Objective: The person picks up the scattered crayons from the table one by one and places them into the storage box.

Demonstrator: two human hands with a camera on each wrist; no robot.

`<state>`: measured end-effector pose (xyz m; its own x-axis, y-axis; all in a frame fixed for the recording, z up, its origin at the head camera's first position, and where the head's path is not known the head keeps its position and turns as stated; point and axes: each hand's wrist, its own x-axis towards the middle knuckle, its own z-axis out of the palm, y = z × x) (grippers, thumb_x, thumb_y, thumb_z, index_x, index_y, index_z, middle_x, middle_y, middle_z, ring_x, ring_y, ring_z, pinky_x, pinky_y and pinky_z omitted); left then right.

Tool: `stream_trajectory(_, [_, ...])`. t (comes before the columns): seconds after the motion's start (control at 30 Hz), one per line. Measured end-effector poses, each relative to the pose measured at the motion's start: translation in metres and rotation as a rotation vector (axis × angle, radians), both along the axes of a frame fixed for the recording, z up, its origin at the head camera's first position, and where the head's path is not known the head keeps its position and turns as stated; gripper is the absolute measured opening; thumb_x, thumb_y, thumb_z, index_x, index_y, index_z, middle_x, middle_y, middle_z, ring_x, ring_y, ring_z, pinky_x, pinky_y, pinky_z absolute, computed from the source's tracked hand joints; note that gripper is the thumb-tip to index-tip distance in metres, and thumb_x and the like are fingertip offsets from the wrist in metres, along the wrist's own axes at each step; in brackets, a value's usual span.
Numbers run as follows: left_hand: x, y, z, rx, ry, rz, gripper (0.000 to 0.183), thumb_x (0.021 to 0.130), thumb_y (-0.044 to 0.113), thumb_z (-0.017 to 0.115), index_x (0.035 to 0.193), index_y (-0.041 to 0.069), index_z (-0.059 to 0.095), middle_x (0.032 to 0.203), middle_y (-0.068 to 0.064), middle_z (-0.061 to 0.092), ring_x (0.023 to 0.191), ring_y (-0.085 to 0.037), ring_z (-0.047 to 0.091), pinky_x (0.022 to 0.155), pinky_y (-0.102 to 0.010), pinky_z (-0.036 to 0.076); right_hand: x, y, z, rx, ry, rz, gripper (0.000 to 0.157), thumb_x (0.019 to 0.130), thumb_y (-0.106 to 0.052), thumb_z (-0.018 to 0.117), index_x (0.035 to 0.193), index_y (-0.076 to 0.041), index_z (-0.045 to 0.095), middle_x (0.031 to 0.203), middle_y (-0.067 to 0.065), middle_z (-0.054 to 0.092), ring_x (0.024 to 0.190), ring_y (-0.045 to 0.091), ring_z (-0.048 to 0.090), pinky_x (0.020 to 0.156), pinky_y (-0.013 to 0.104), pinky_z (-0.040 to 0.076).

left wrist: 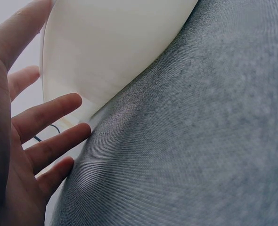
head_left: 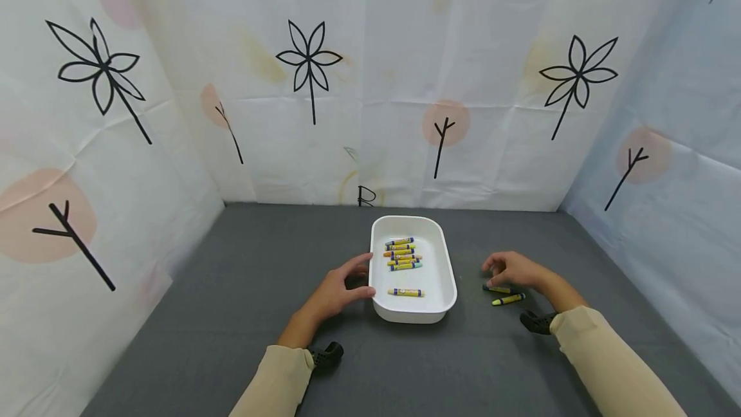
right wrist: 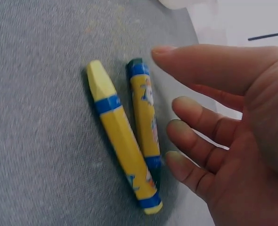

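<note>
A white tray [head_left: 446, 275] stands on the grey table with several crayons lying in it, most in a close row and one crayon [head_left: 406, 293] apart nearer the front. At its left side is my left hand [head_left: 336, 291], thumb and fingertips right at the rim, fingers spread and fairly straight. To the right of the tray, my right hand [head_left: 515, 270] is just over two loose crayons, its fingers loosely bent with nothing between them. One is a pale yellow crayon [right wrist: 122, 141]; the other, a dark green crayon [right wrist: 144, 110], lies beside it, partly overlapped at its lower end.
Grey cloth [head_left: 278, 243] covers the table. White fabric walls [head_left: 382, 82] with printed flowers and branches rise along the back and both sides. Dark wrist devices [head_left: 327, 354] sit below both hands, by the light sleeves [head_left: 602, 346].
</note>
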<state>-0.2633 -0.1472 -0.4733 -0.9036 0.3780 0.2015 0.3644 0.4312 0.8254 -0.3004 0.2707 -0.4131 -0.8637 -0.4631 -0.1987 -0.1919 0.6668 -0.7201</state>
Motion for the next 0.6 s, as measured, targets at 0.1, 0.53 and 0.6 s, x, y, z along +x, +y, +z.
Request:
stream_trajectory(0.1, [-0.0006,0.0000,-0.0007,0.003,0.002,-0.005,0.073,0.084,0.043,0.074,0.148,0.027,0.042,0.130,-0.003,0.060,0.123,-0.022,0.053,0.100,-0.055,0.038,0.0014,0.0045,-0.0029,-0.009,-0.028,0.024,0.032,0.083,-0.003,0.073,0.109,0.010,0.058,0.080,0.006,0.059,0.070,0.019,0.052,0.065,0.035,0.044])
stream_trajectory(0.53, [-0.0001,0.0004,-0.0003,-0.008,-0.002,0.015,0.071,0.085,0.040,0.075,0.147,0.032,0.042,0.130,-0.002,0.060,0.123,-0.022,0.052,0.100,-0.054,0.039,0.0070,0.0086,-0.0080,-0.008,-0.003,0.091,0.026,0.082,0.003,0.070,0.104,0.010,0.059,0.080,0.005,0.056,0.071,0.020,0.050,0.064,0.036,0.044])
stream_trajectory(0.6, [-0.0003,0.0008,-0.0002,-0.008,-0.003,0.015,0.071,0.085,0.039,0.075,0.147,0.031,0.042,0.129,-0.002,0.060,0.123,-0.021,0.053,0.100,-0.053,0.039,0.0075,0.0081,-0.0086,-0.011,0.002,0.092,0.024,0.082,0.005,0.070,0.103,0.009,0.059,0.079,0.005,0.055,0.070,0.020,0.050,0.064,0.035,0.044])
